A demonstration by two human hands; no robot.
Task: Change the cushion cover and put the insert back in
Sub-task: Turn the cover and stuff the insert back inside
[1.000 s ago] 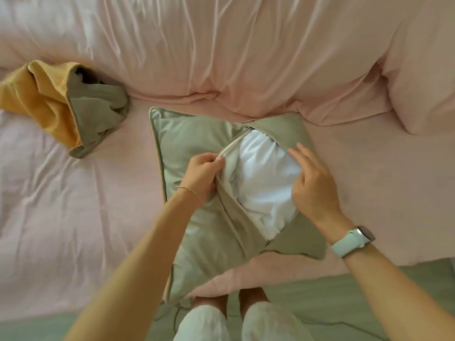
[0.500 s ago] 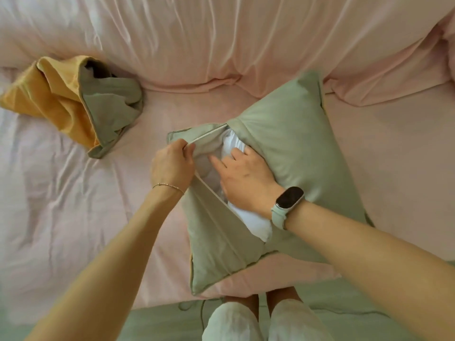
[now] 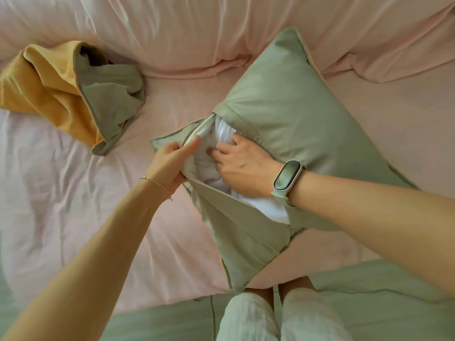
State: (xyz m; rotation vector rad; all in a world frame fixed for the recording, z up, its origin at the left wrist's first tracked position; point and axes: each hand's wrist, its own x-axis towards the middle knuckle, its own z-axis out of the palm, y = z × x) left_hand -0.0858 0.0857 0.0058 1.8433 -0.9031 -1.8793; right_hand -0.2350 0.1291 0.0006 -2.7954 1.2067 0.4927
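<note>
- A bed (image 3: 73,230) dressed in pink sheets fills the view; a pink duvet (image 3: 172,25) is bunched along the far side.
- A green cover (image 3: 307,114) is laid diagonally on the bed, right of centre, one corner pointing to the duvet and another hanging over the near edge.
- The cover's opening is turned upward and is seen parted; a white insert (image 3: 266,211) is exposed within it and is mostly enclosed by the cover.
- The near flap of the opening is gripped by the left hand (image 3: 170,163), fingers curled round the fabric edge, and is held away from the insert.
- The right hand (image 3: 243,168) is placed in the opening, pressed against the insert. The fingertips (image 3: 216,153) are bent into the white fabric; whether any fabric is pinched cannot be told.
- A pale band (image 3: 286,179) with a dark face is worn on the right wrist; a thin bracelet (image 3: 157,184) is worn on the left.
- A second cover (image 3: 61,84), yellow on one face and green on the other, is left crumpled at the far left of the bed, well apart from the work.
- A green floor (image 3: 369,291) and two legs in pale trousers (image 3: 248,318) are seen at the near edge.
</note>
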